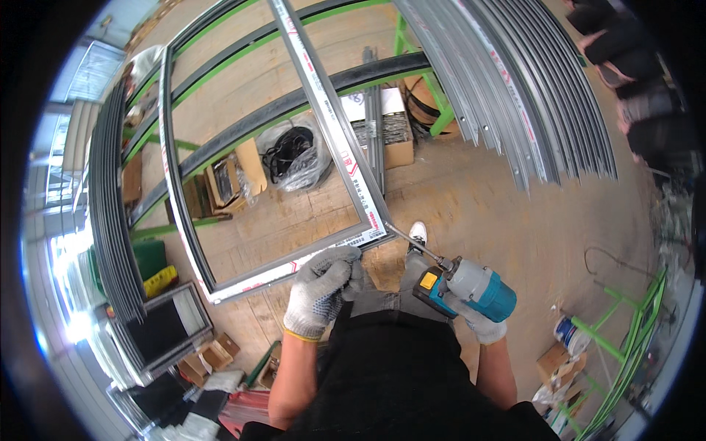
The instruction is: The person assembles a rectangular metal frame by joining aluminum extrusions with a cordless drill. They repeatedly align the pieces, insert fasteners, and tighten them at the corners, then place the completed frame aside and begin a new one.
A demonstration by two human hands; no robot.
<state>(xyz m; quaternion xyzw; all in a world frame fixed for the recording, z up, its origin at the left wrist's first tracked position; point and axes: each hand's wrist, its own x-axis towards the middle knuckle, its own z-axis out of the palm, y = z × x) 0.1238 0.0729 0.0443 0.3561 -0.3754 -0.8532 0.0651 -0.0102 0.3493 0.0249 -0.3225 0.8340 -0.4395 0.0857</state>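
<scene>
My right hand (482, 325), in a grey-white knit glove, grips a teal and grey cordless drill (487, 288) with a black base. Its long thin bit (413, 241) points up and left, and the tip is at the near right corner of a rectangular metal frame (254, 278). The frame is dark grey with white printed film along its faces. In a matching glove with dotted fingers, my left hand (323, 290) is curled closed at the frame's near rail, just left of that corner. What its fingers hold, if anything, is hidden.
Green stands with dark padded bars (294, 103) support the frame. Long grey profiles lie stacked at the right (507, 81) and left (114, 198). Below are a bag of black coil (294, 154) and a cardboard box (398, 140). A green rack (625, 331) stands at the lower right.
</scene>
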